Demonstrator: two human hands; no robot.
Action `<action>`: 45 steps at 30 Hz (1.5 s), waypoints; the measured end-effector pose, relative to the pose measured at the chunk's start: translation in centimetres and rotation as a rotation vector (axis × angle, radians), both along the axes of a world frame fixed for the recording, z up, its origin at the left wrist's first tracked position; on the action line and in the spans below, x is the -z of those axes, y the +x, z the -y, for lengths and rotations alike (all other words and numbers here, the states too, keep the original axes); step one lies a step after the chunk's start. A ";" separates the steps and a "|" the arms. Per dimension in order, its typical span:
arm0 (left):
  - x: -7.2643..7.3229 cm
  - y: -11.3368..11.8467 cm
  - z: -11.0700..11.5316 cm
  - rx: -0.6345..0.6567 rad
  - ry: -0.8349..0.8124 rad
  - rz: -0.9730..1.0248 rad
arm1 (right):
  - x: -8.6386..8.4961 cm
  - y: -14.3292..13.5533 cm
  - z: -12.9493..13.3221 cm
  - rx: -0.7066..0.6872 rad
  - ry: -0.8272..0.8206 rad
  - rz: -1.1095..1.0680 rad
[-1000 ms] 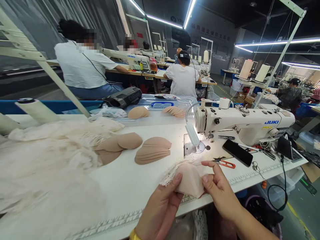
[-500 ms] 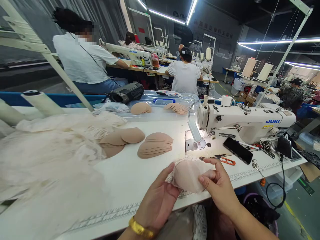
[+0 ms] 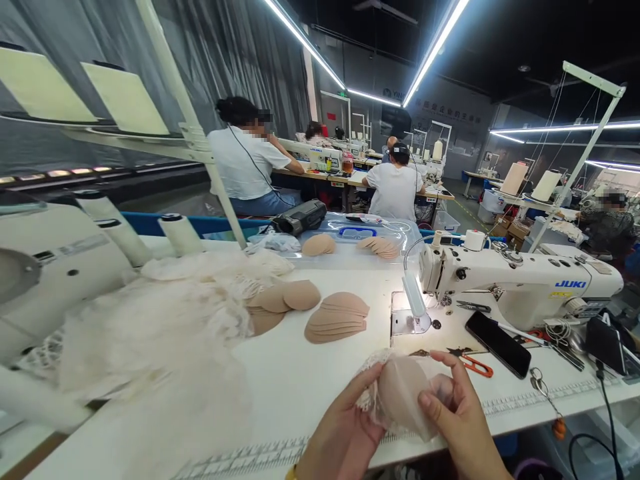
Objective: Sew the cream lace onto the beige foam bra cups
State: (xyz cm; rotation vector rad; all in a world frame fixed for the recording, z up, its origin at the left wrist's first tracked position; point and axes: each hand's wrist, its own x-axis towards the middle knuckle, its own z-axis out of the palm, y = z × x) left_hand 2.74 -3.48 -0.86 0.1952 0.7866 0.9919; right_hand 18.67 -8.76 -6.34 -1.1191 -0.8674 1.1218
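Note:
A beige pad [image 3: 403,393] covered by sheer white lace fabric is held up over the table's front edge, below the sewing machine's needle area. My left hand [image 3: 345,423] grips its left side, thumb on top of the lace. On the right, my right hand [image 3: 457,407] pinches the fabric at the pad's edge between thumb and fingers. A fanned stack of beige pads [image 3: 337,319] lies on the table beyond my left hand. More pads [image 3: 285,300] rest beside a heap of cream lace fabric [image 3: 165,333].
The white sewing machine [image 3: 520,280] stands at the right. Near it lie orange-handled scissors [image 3: 477,366] and a black phone [image 3: 499,343]. A clear plastic box [image 3: 360,263] bears two more pad piles. Seated people work farther back.
The head view has swung left and up, so the table's contents appear lower and farther right. Both hands still hold the covered pad, which now looks more tilted, its fabric drawn around it.

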 end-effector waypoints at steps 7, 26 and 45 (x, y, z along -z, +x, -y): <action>1.1 0.0 0.1 0.059 0.117 0.035 | 0.7 -0.1 -0.1 0.033 0.005 -0.062; 0.6 1.0 -0.5 0.131 0.086 -0.007 | 1.2 -0.2 -0.6 0.018 0.040 -0.051; 0.3 -0.9 -11.6 0.945 2.004 -1.071 | -0.3 7.9 -12.2 -0.184 0.882 1.719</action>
